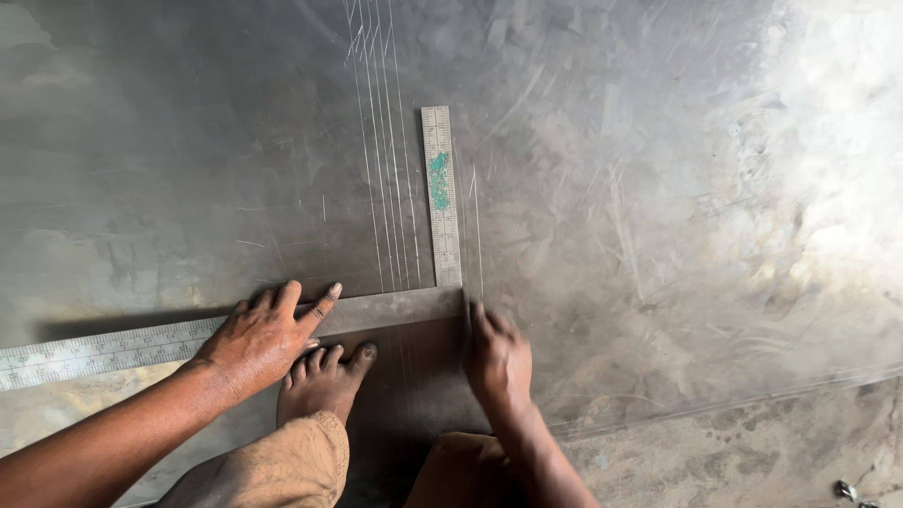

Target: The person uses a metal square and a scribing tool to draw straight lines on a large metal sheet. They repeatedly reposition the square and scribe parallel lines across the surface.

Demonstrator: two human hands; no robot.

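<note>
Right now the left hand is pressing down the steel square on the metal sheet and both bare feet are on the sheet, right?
Not quite: the head view shows only one bare foot on the metal sheet. The left hand does press the steel square.

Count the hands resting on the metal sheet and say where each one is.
2. The left hand presses flat on the steel square's long arm; the right hand sits at its corner, fingertips against the outer edge.

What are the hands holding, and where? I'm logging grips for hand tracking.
Left hand presses the steel square flat on its long arm. Right hand is at the corner; what it grips cannot be told.
</note>
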